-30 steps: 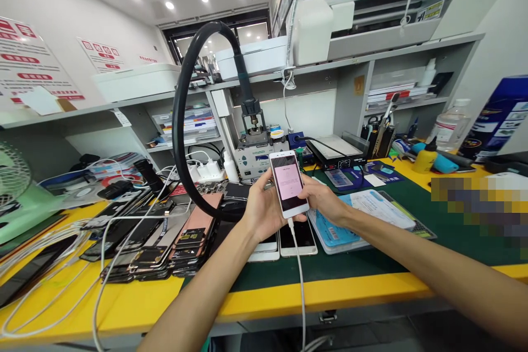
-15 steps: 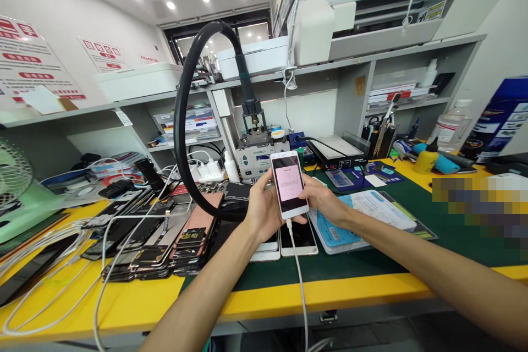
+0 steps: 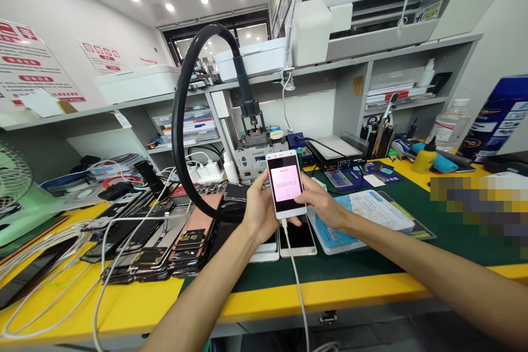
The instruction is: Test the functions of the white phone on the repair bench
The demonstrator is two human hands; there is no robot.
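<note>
A white smartphone [image 3: 286, 182] stands tilted toward me above the bench, its screen lit with a pale pink panel. My left hand [image 3: 260, 209] is closed round its left side and back. My right hand [image 3: 324, 201] holds its right edge, with the thumb over the lower right of the screen. A white charging cable [image 3: 293, 264] is plugged into the phone's bottom end and runs down past the bench edge. Below the phone lie a white-framed phone [image 3: 303, 242] with a dark screen and another white phone [image 3: 266, 256], partly covered by my left hand.
Stacks of phone screens [image 3: 193, 239] fill the left of the bench. A thick black hose [image 3: 178, 121] arches behind my left hand from a grey rework station [image 3: 258, 162]. A blue-and-white pack [image 3: 371, 212] lies on the green mat [image 3: 454, 236]. A green fan [image 3: 25, 192] stands far left.
The phone and both hands have shifted very slightly left in view. A small ring-shaped mark now shows on the pink panel, and the right thumb sits a little lower on the screen.
</note>
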